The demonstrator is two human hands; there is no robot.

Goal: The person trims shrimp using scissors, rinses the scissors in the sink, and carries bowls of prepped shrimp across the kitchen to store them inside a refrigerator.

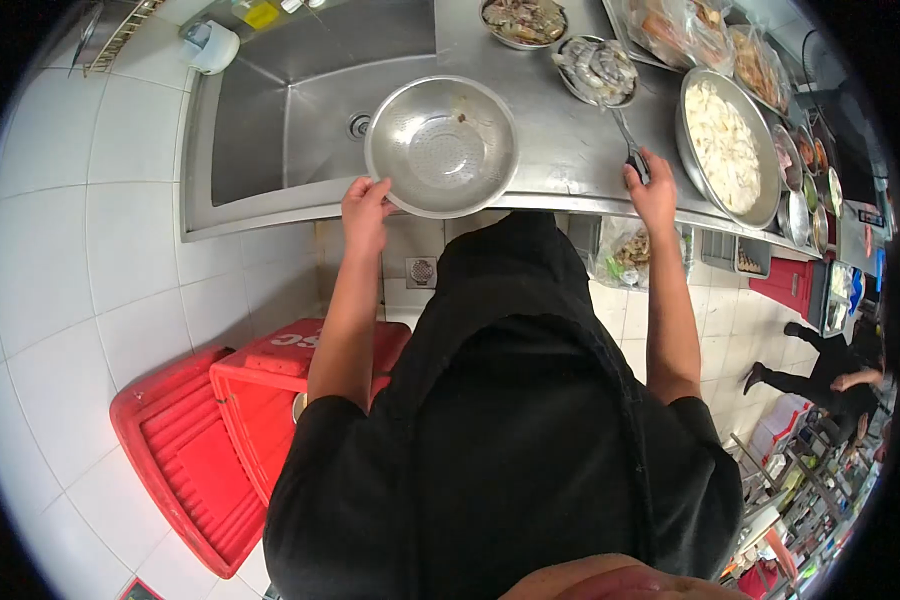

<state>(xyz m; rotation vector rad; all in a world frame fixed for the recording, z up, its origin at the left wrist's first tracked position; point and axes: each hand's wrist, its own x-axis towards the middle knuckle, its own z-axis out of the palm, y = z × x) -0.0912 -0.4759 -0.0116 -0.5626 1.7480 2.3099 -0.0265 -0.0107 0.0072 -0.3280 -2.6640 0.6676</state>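
My left hand [366, 212] pinches the near left rim of a metal colander [435, 150], which rests over the sink's right edge and the counter. Only some small dark scraps show inside it. In my right hand [654, 190] is the dark handle of a strainer [625, 130], whose bowl end lies at a small bowl of grey peeled shrimp [598, 68]. Behind and left of it stands a bowl of unpeeled shrimp [525, 20]. To the right of my right hand sits a large metal bowl of pale pieces [722, 148].
The sink [345, 110] is at the left, with a white container [210, 47] at its back corner. Plastic bags of food [670, 30] lie at the back right. A red cooler box [260, 400] stands below left. Another person [835, 370] is far right.
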